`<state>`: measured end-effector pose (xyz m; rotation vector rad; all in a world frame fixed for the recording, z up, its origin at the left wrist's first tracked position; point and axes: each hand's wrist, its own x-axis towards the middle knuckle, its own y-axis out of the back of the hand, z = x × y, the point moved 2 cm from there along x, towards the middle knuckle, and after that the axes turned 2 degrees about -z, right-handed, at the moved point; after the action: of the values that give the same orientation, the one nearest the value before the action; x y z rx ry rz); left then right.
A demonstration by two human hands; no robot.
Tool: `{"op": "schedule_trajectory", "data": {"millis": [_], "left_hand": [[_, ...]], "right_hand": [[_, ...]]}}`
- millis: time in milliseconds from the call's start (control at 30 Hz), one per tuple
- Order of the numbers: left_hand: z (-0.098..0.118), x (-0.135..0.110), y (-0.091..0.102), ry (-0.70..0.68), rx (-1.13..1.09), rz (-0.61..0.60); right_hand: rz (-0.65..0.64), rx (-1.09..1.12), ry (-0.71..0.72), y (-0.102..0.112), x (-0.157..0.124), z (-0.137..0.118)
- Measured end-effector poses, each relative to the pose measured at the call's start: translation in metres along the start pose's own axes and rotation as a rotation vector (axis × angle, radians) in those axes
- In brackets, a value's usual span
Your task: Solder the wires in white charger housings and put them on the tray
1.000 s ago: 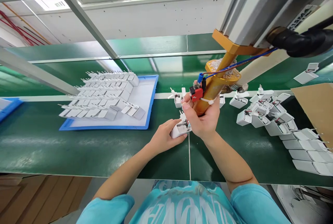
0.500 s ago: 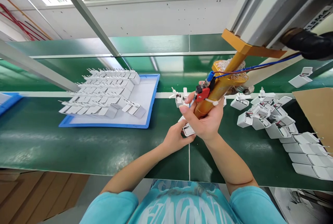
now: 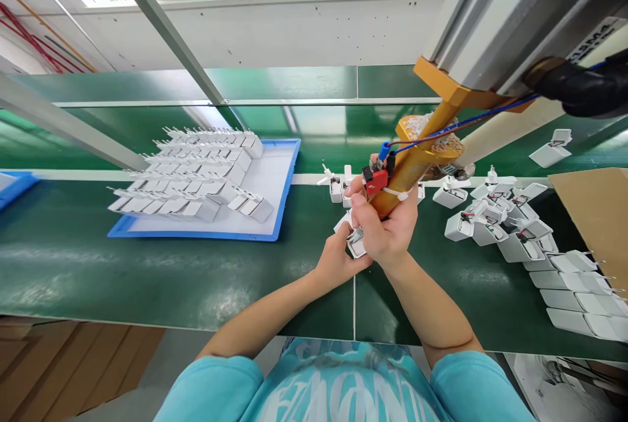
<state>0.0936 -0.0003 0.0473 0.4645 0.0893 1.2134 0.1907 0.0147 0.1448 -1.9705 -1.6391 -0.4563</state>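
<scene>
My right hand (image 3: 387, 229) is wrapped round the gold barrel of a hanging tool (image 3: 409, 163) with a red switch and blue wires. Its tip points down at a small white charger housing (image 3: 355, 243). My left hand (image 3: 338, 258) grips that housing from below, just above the green belt (image 3: 196, 271). The tool tip itself is hidden behind my fingers.
A blue-edged white tray (image 3: 275, 209) at left holds several rows of white housings. A loose pile of housings (image 3: 520, 232) lies at right, with two more (image 3: 338, 186) behind my hands. A cardboard sheet (image 3: 598, 212) sits far right. A grey metal arm (image 3: 495, 10) carries the tool overhead.
My left hand turned the housing and brought it up under the tool. My right hand lowered the tool slightly toward it.
</scene>
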Motion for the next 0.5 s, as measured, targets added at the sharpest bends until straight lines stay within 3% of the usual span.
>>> {"op": "schedule_trajectory", "data": {"millis": [300, 500], "left_hand": [[-0.002, 0.0003, -0.0015, 0.053, -0.02, 0.004], [-0.0012, 0.0011, -0.0019, 0.06, -0.035, -0.041]], "right_hand": [[-0.007, -0.01, 0.02, 0.0014, 0.0011, 0.0001], [-0.009, -0.011, 0.133, 0.0007, 0.0058, -0.002]]}}
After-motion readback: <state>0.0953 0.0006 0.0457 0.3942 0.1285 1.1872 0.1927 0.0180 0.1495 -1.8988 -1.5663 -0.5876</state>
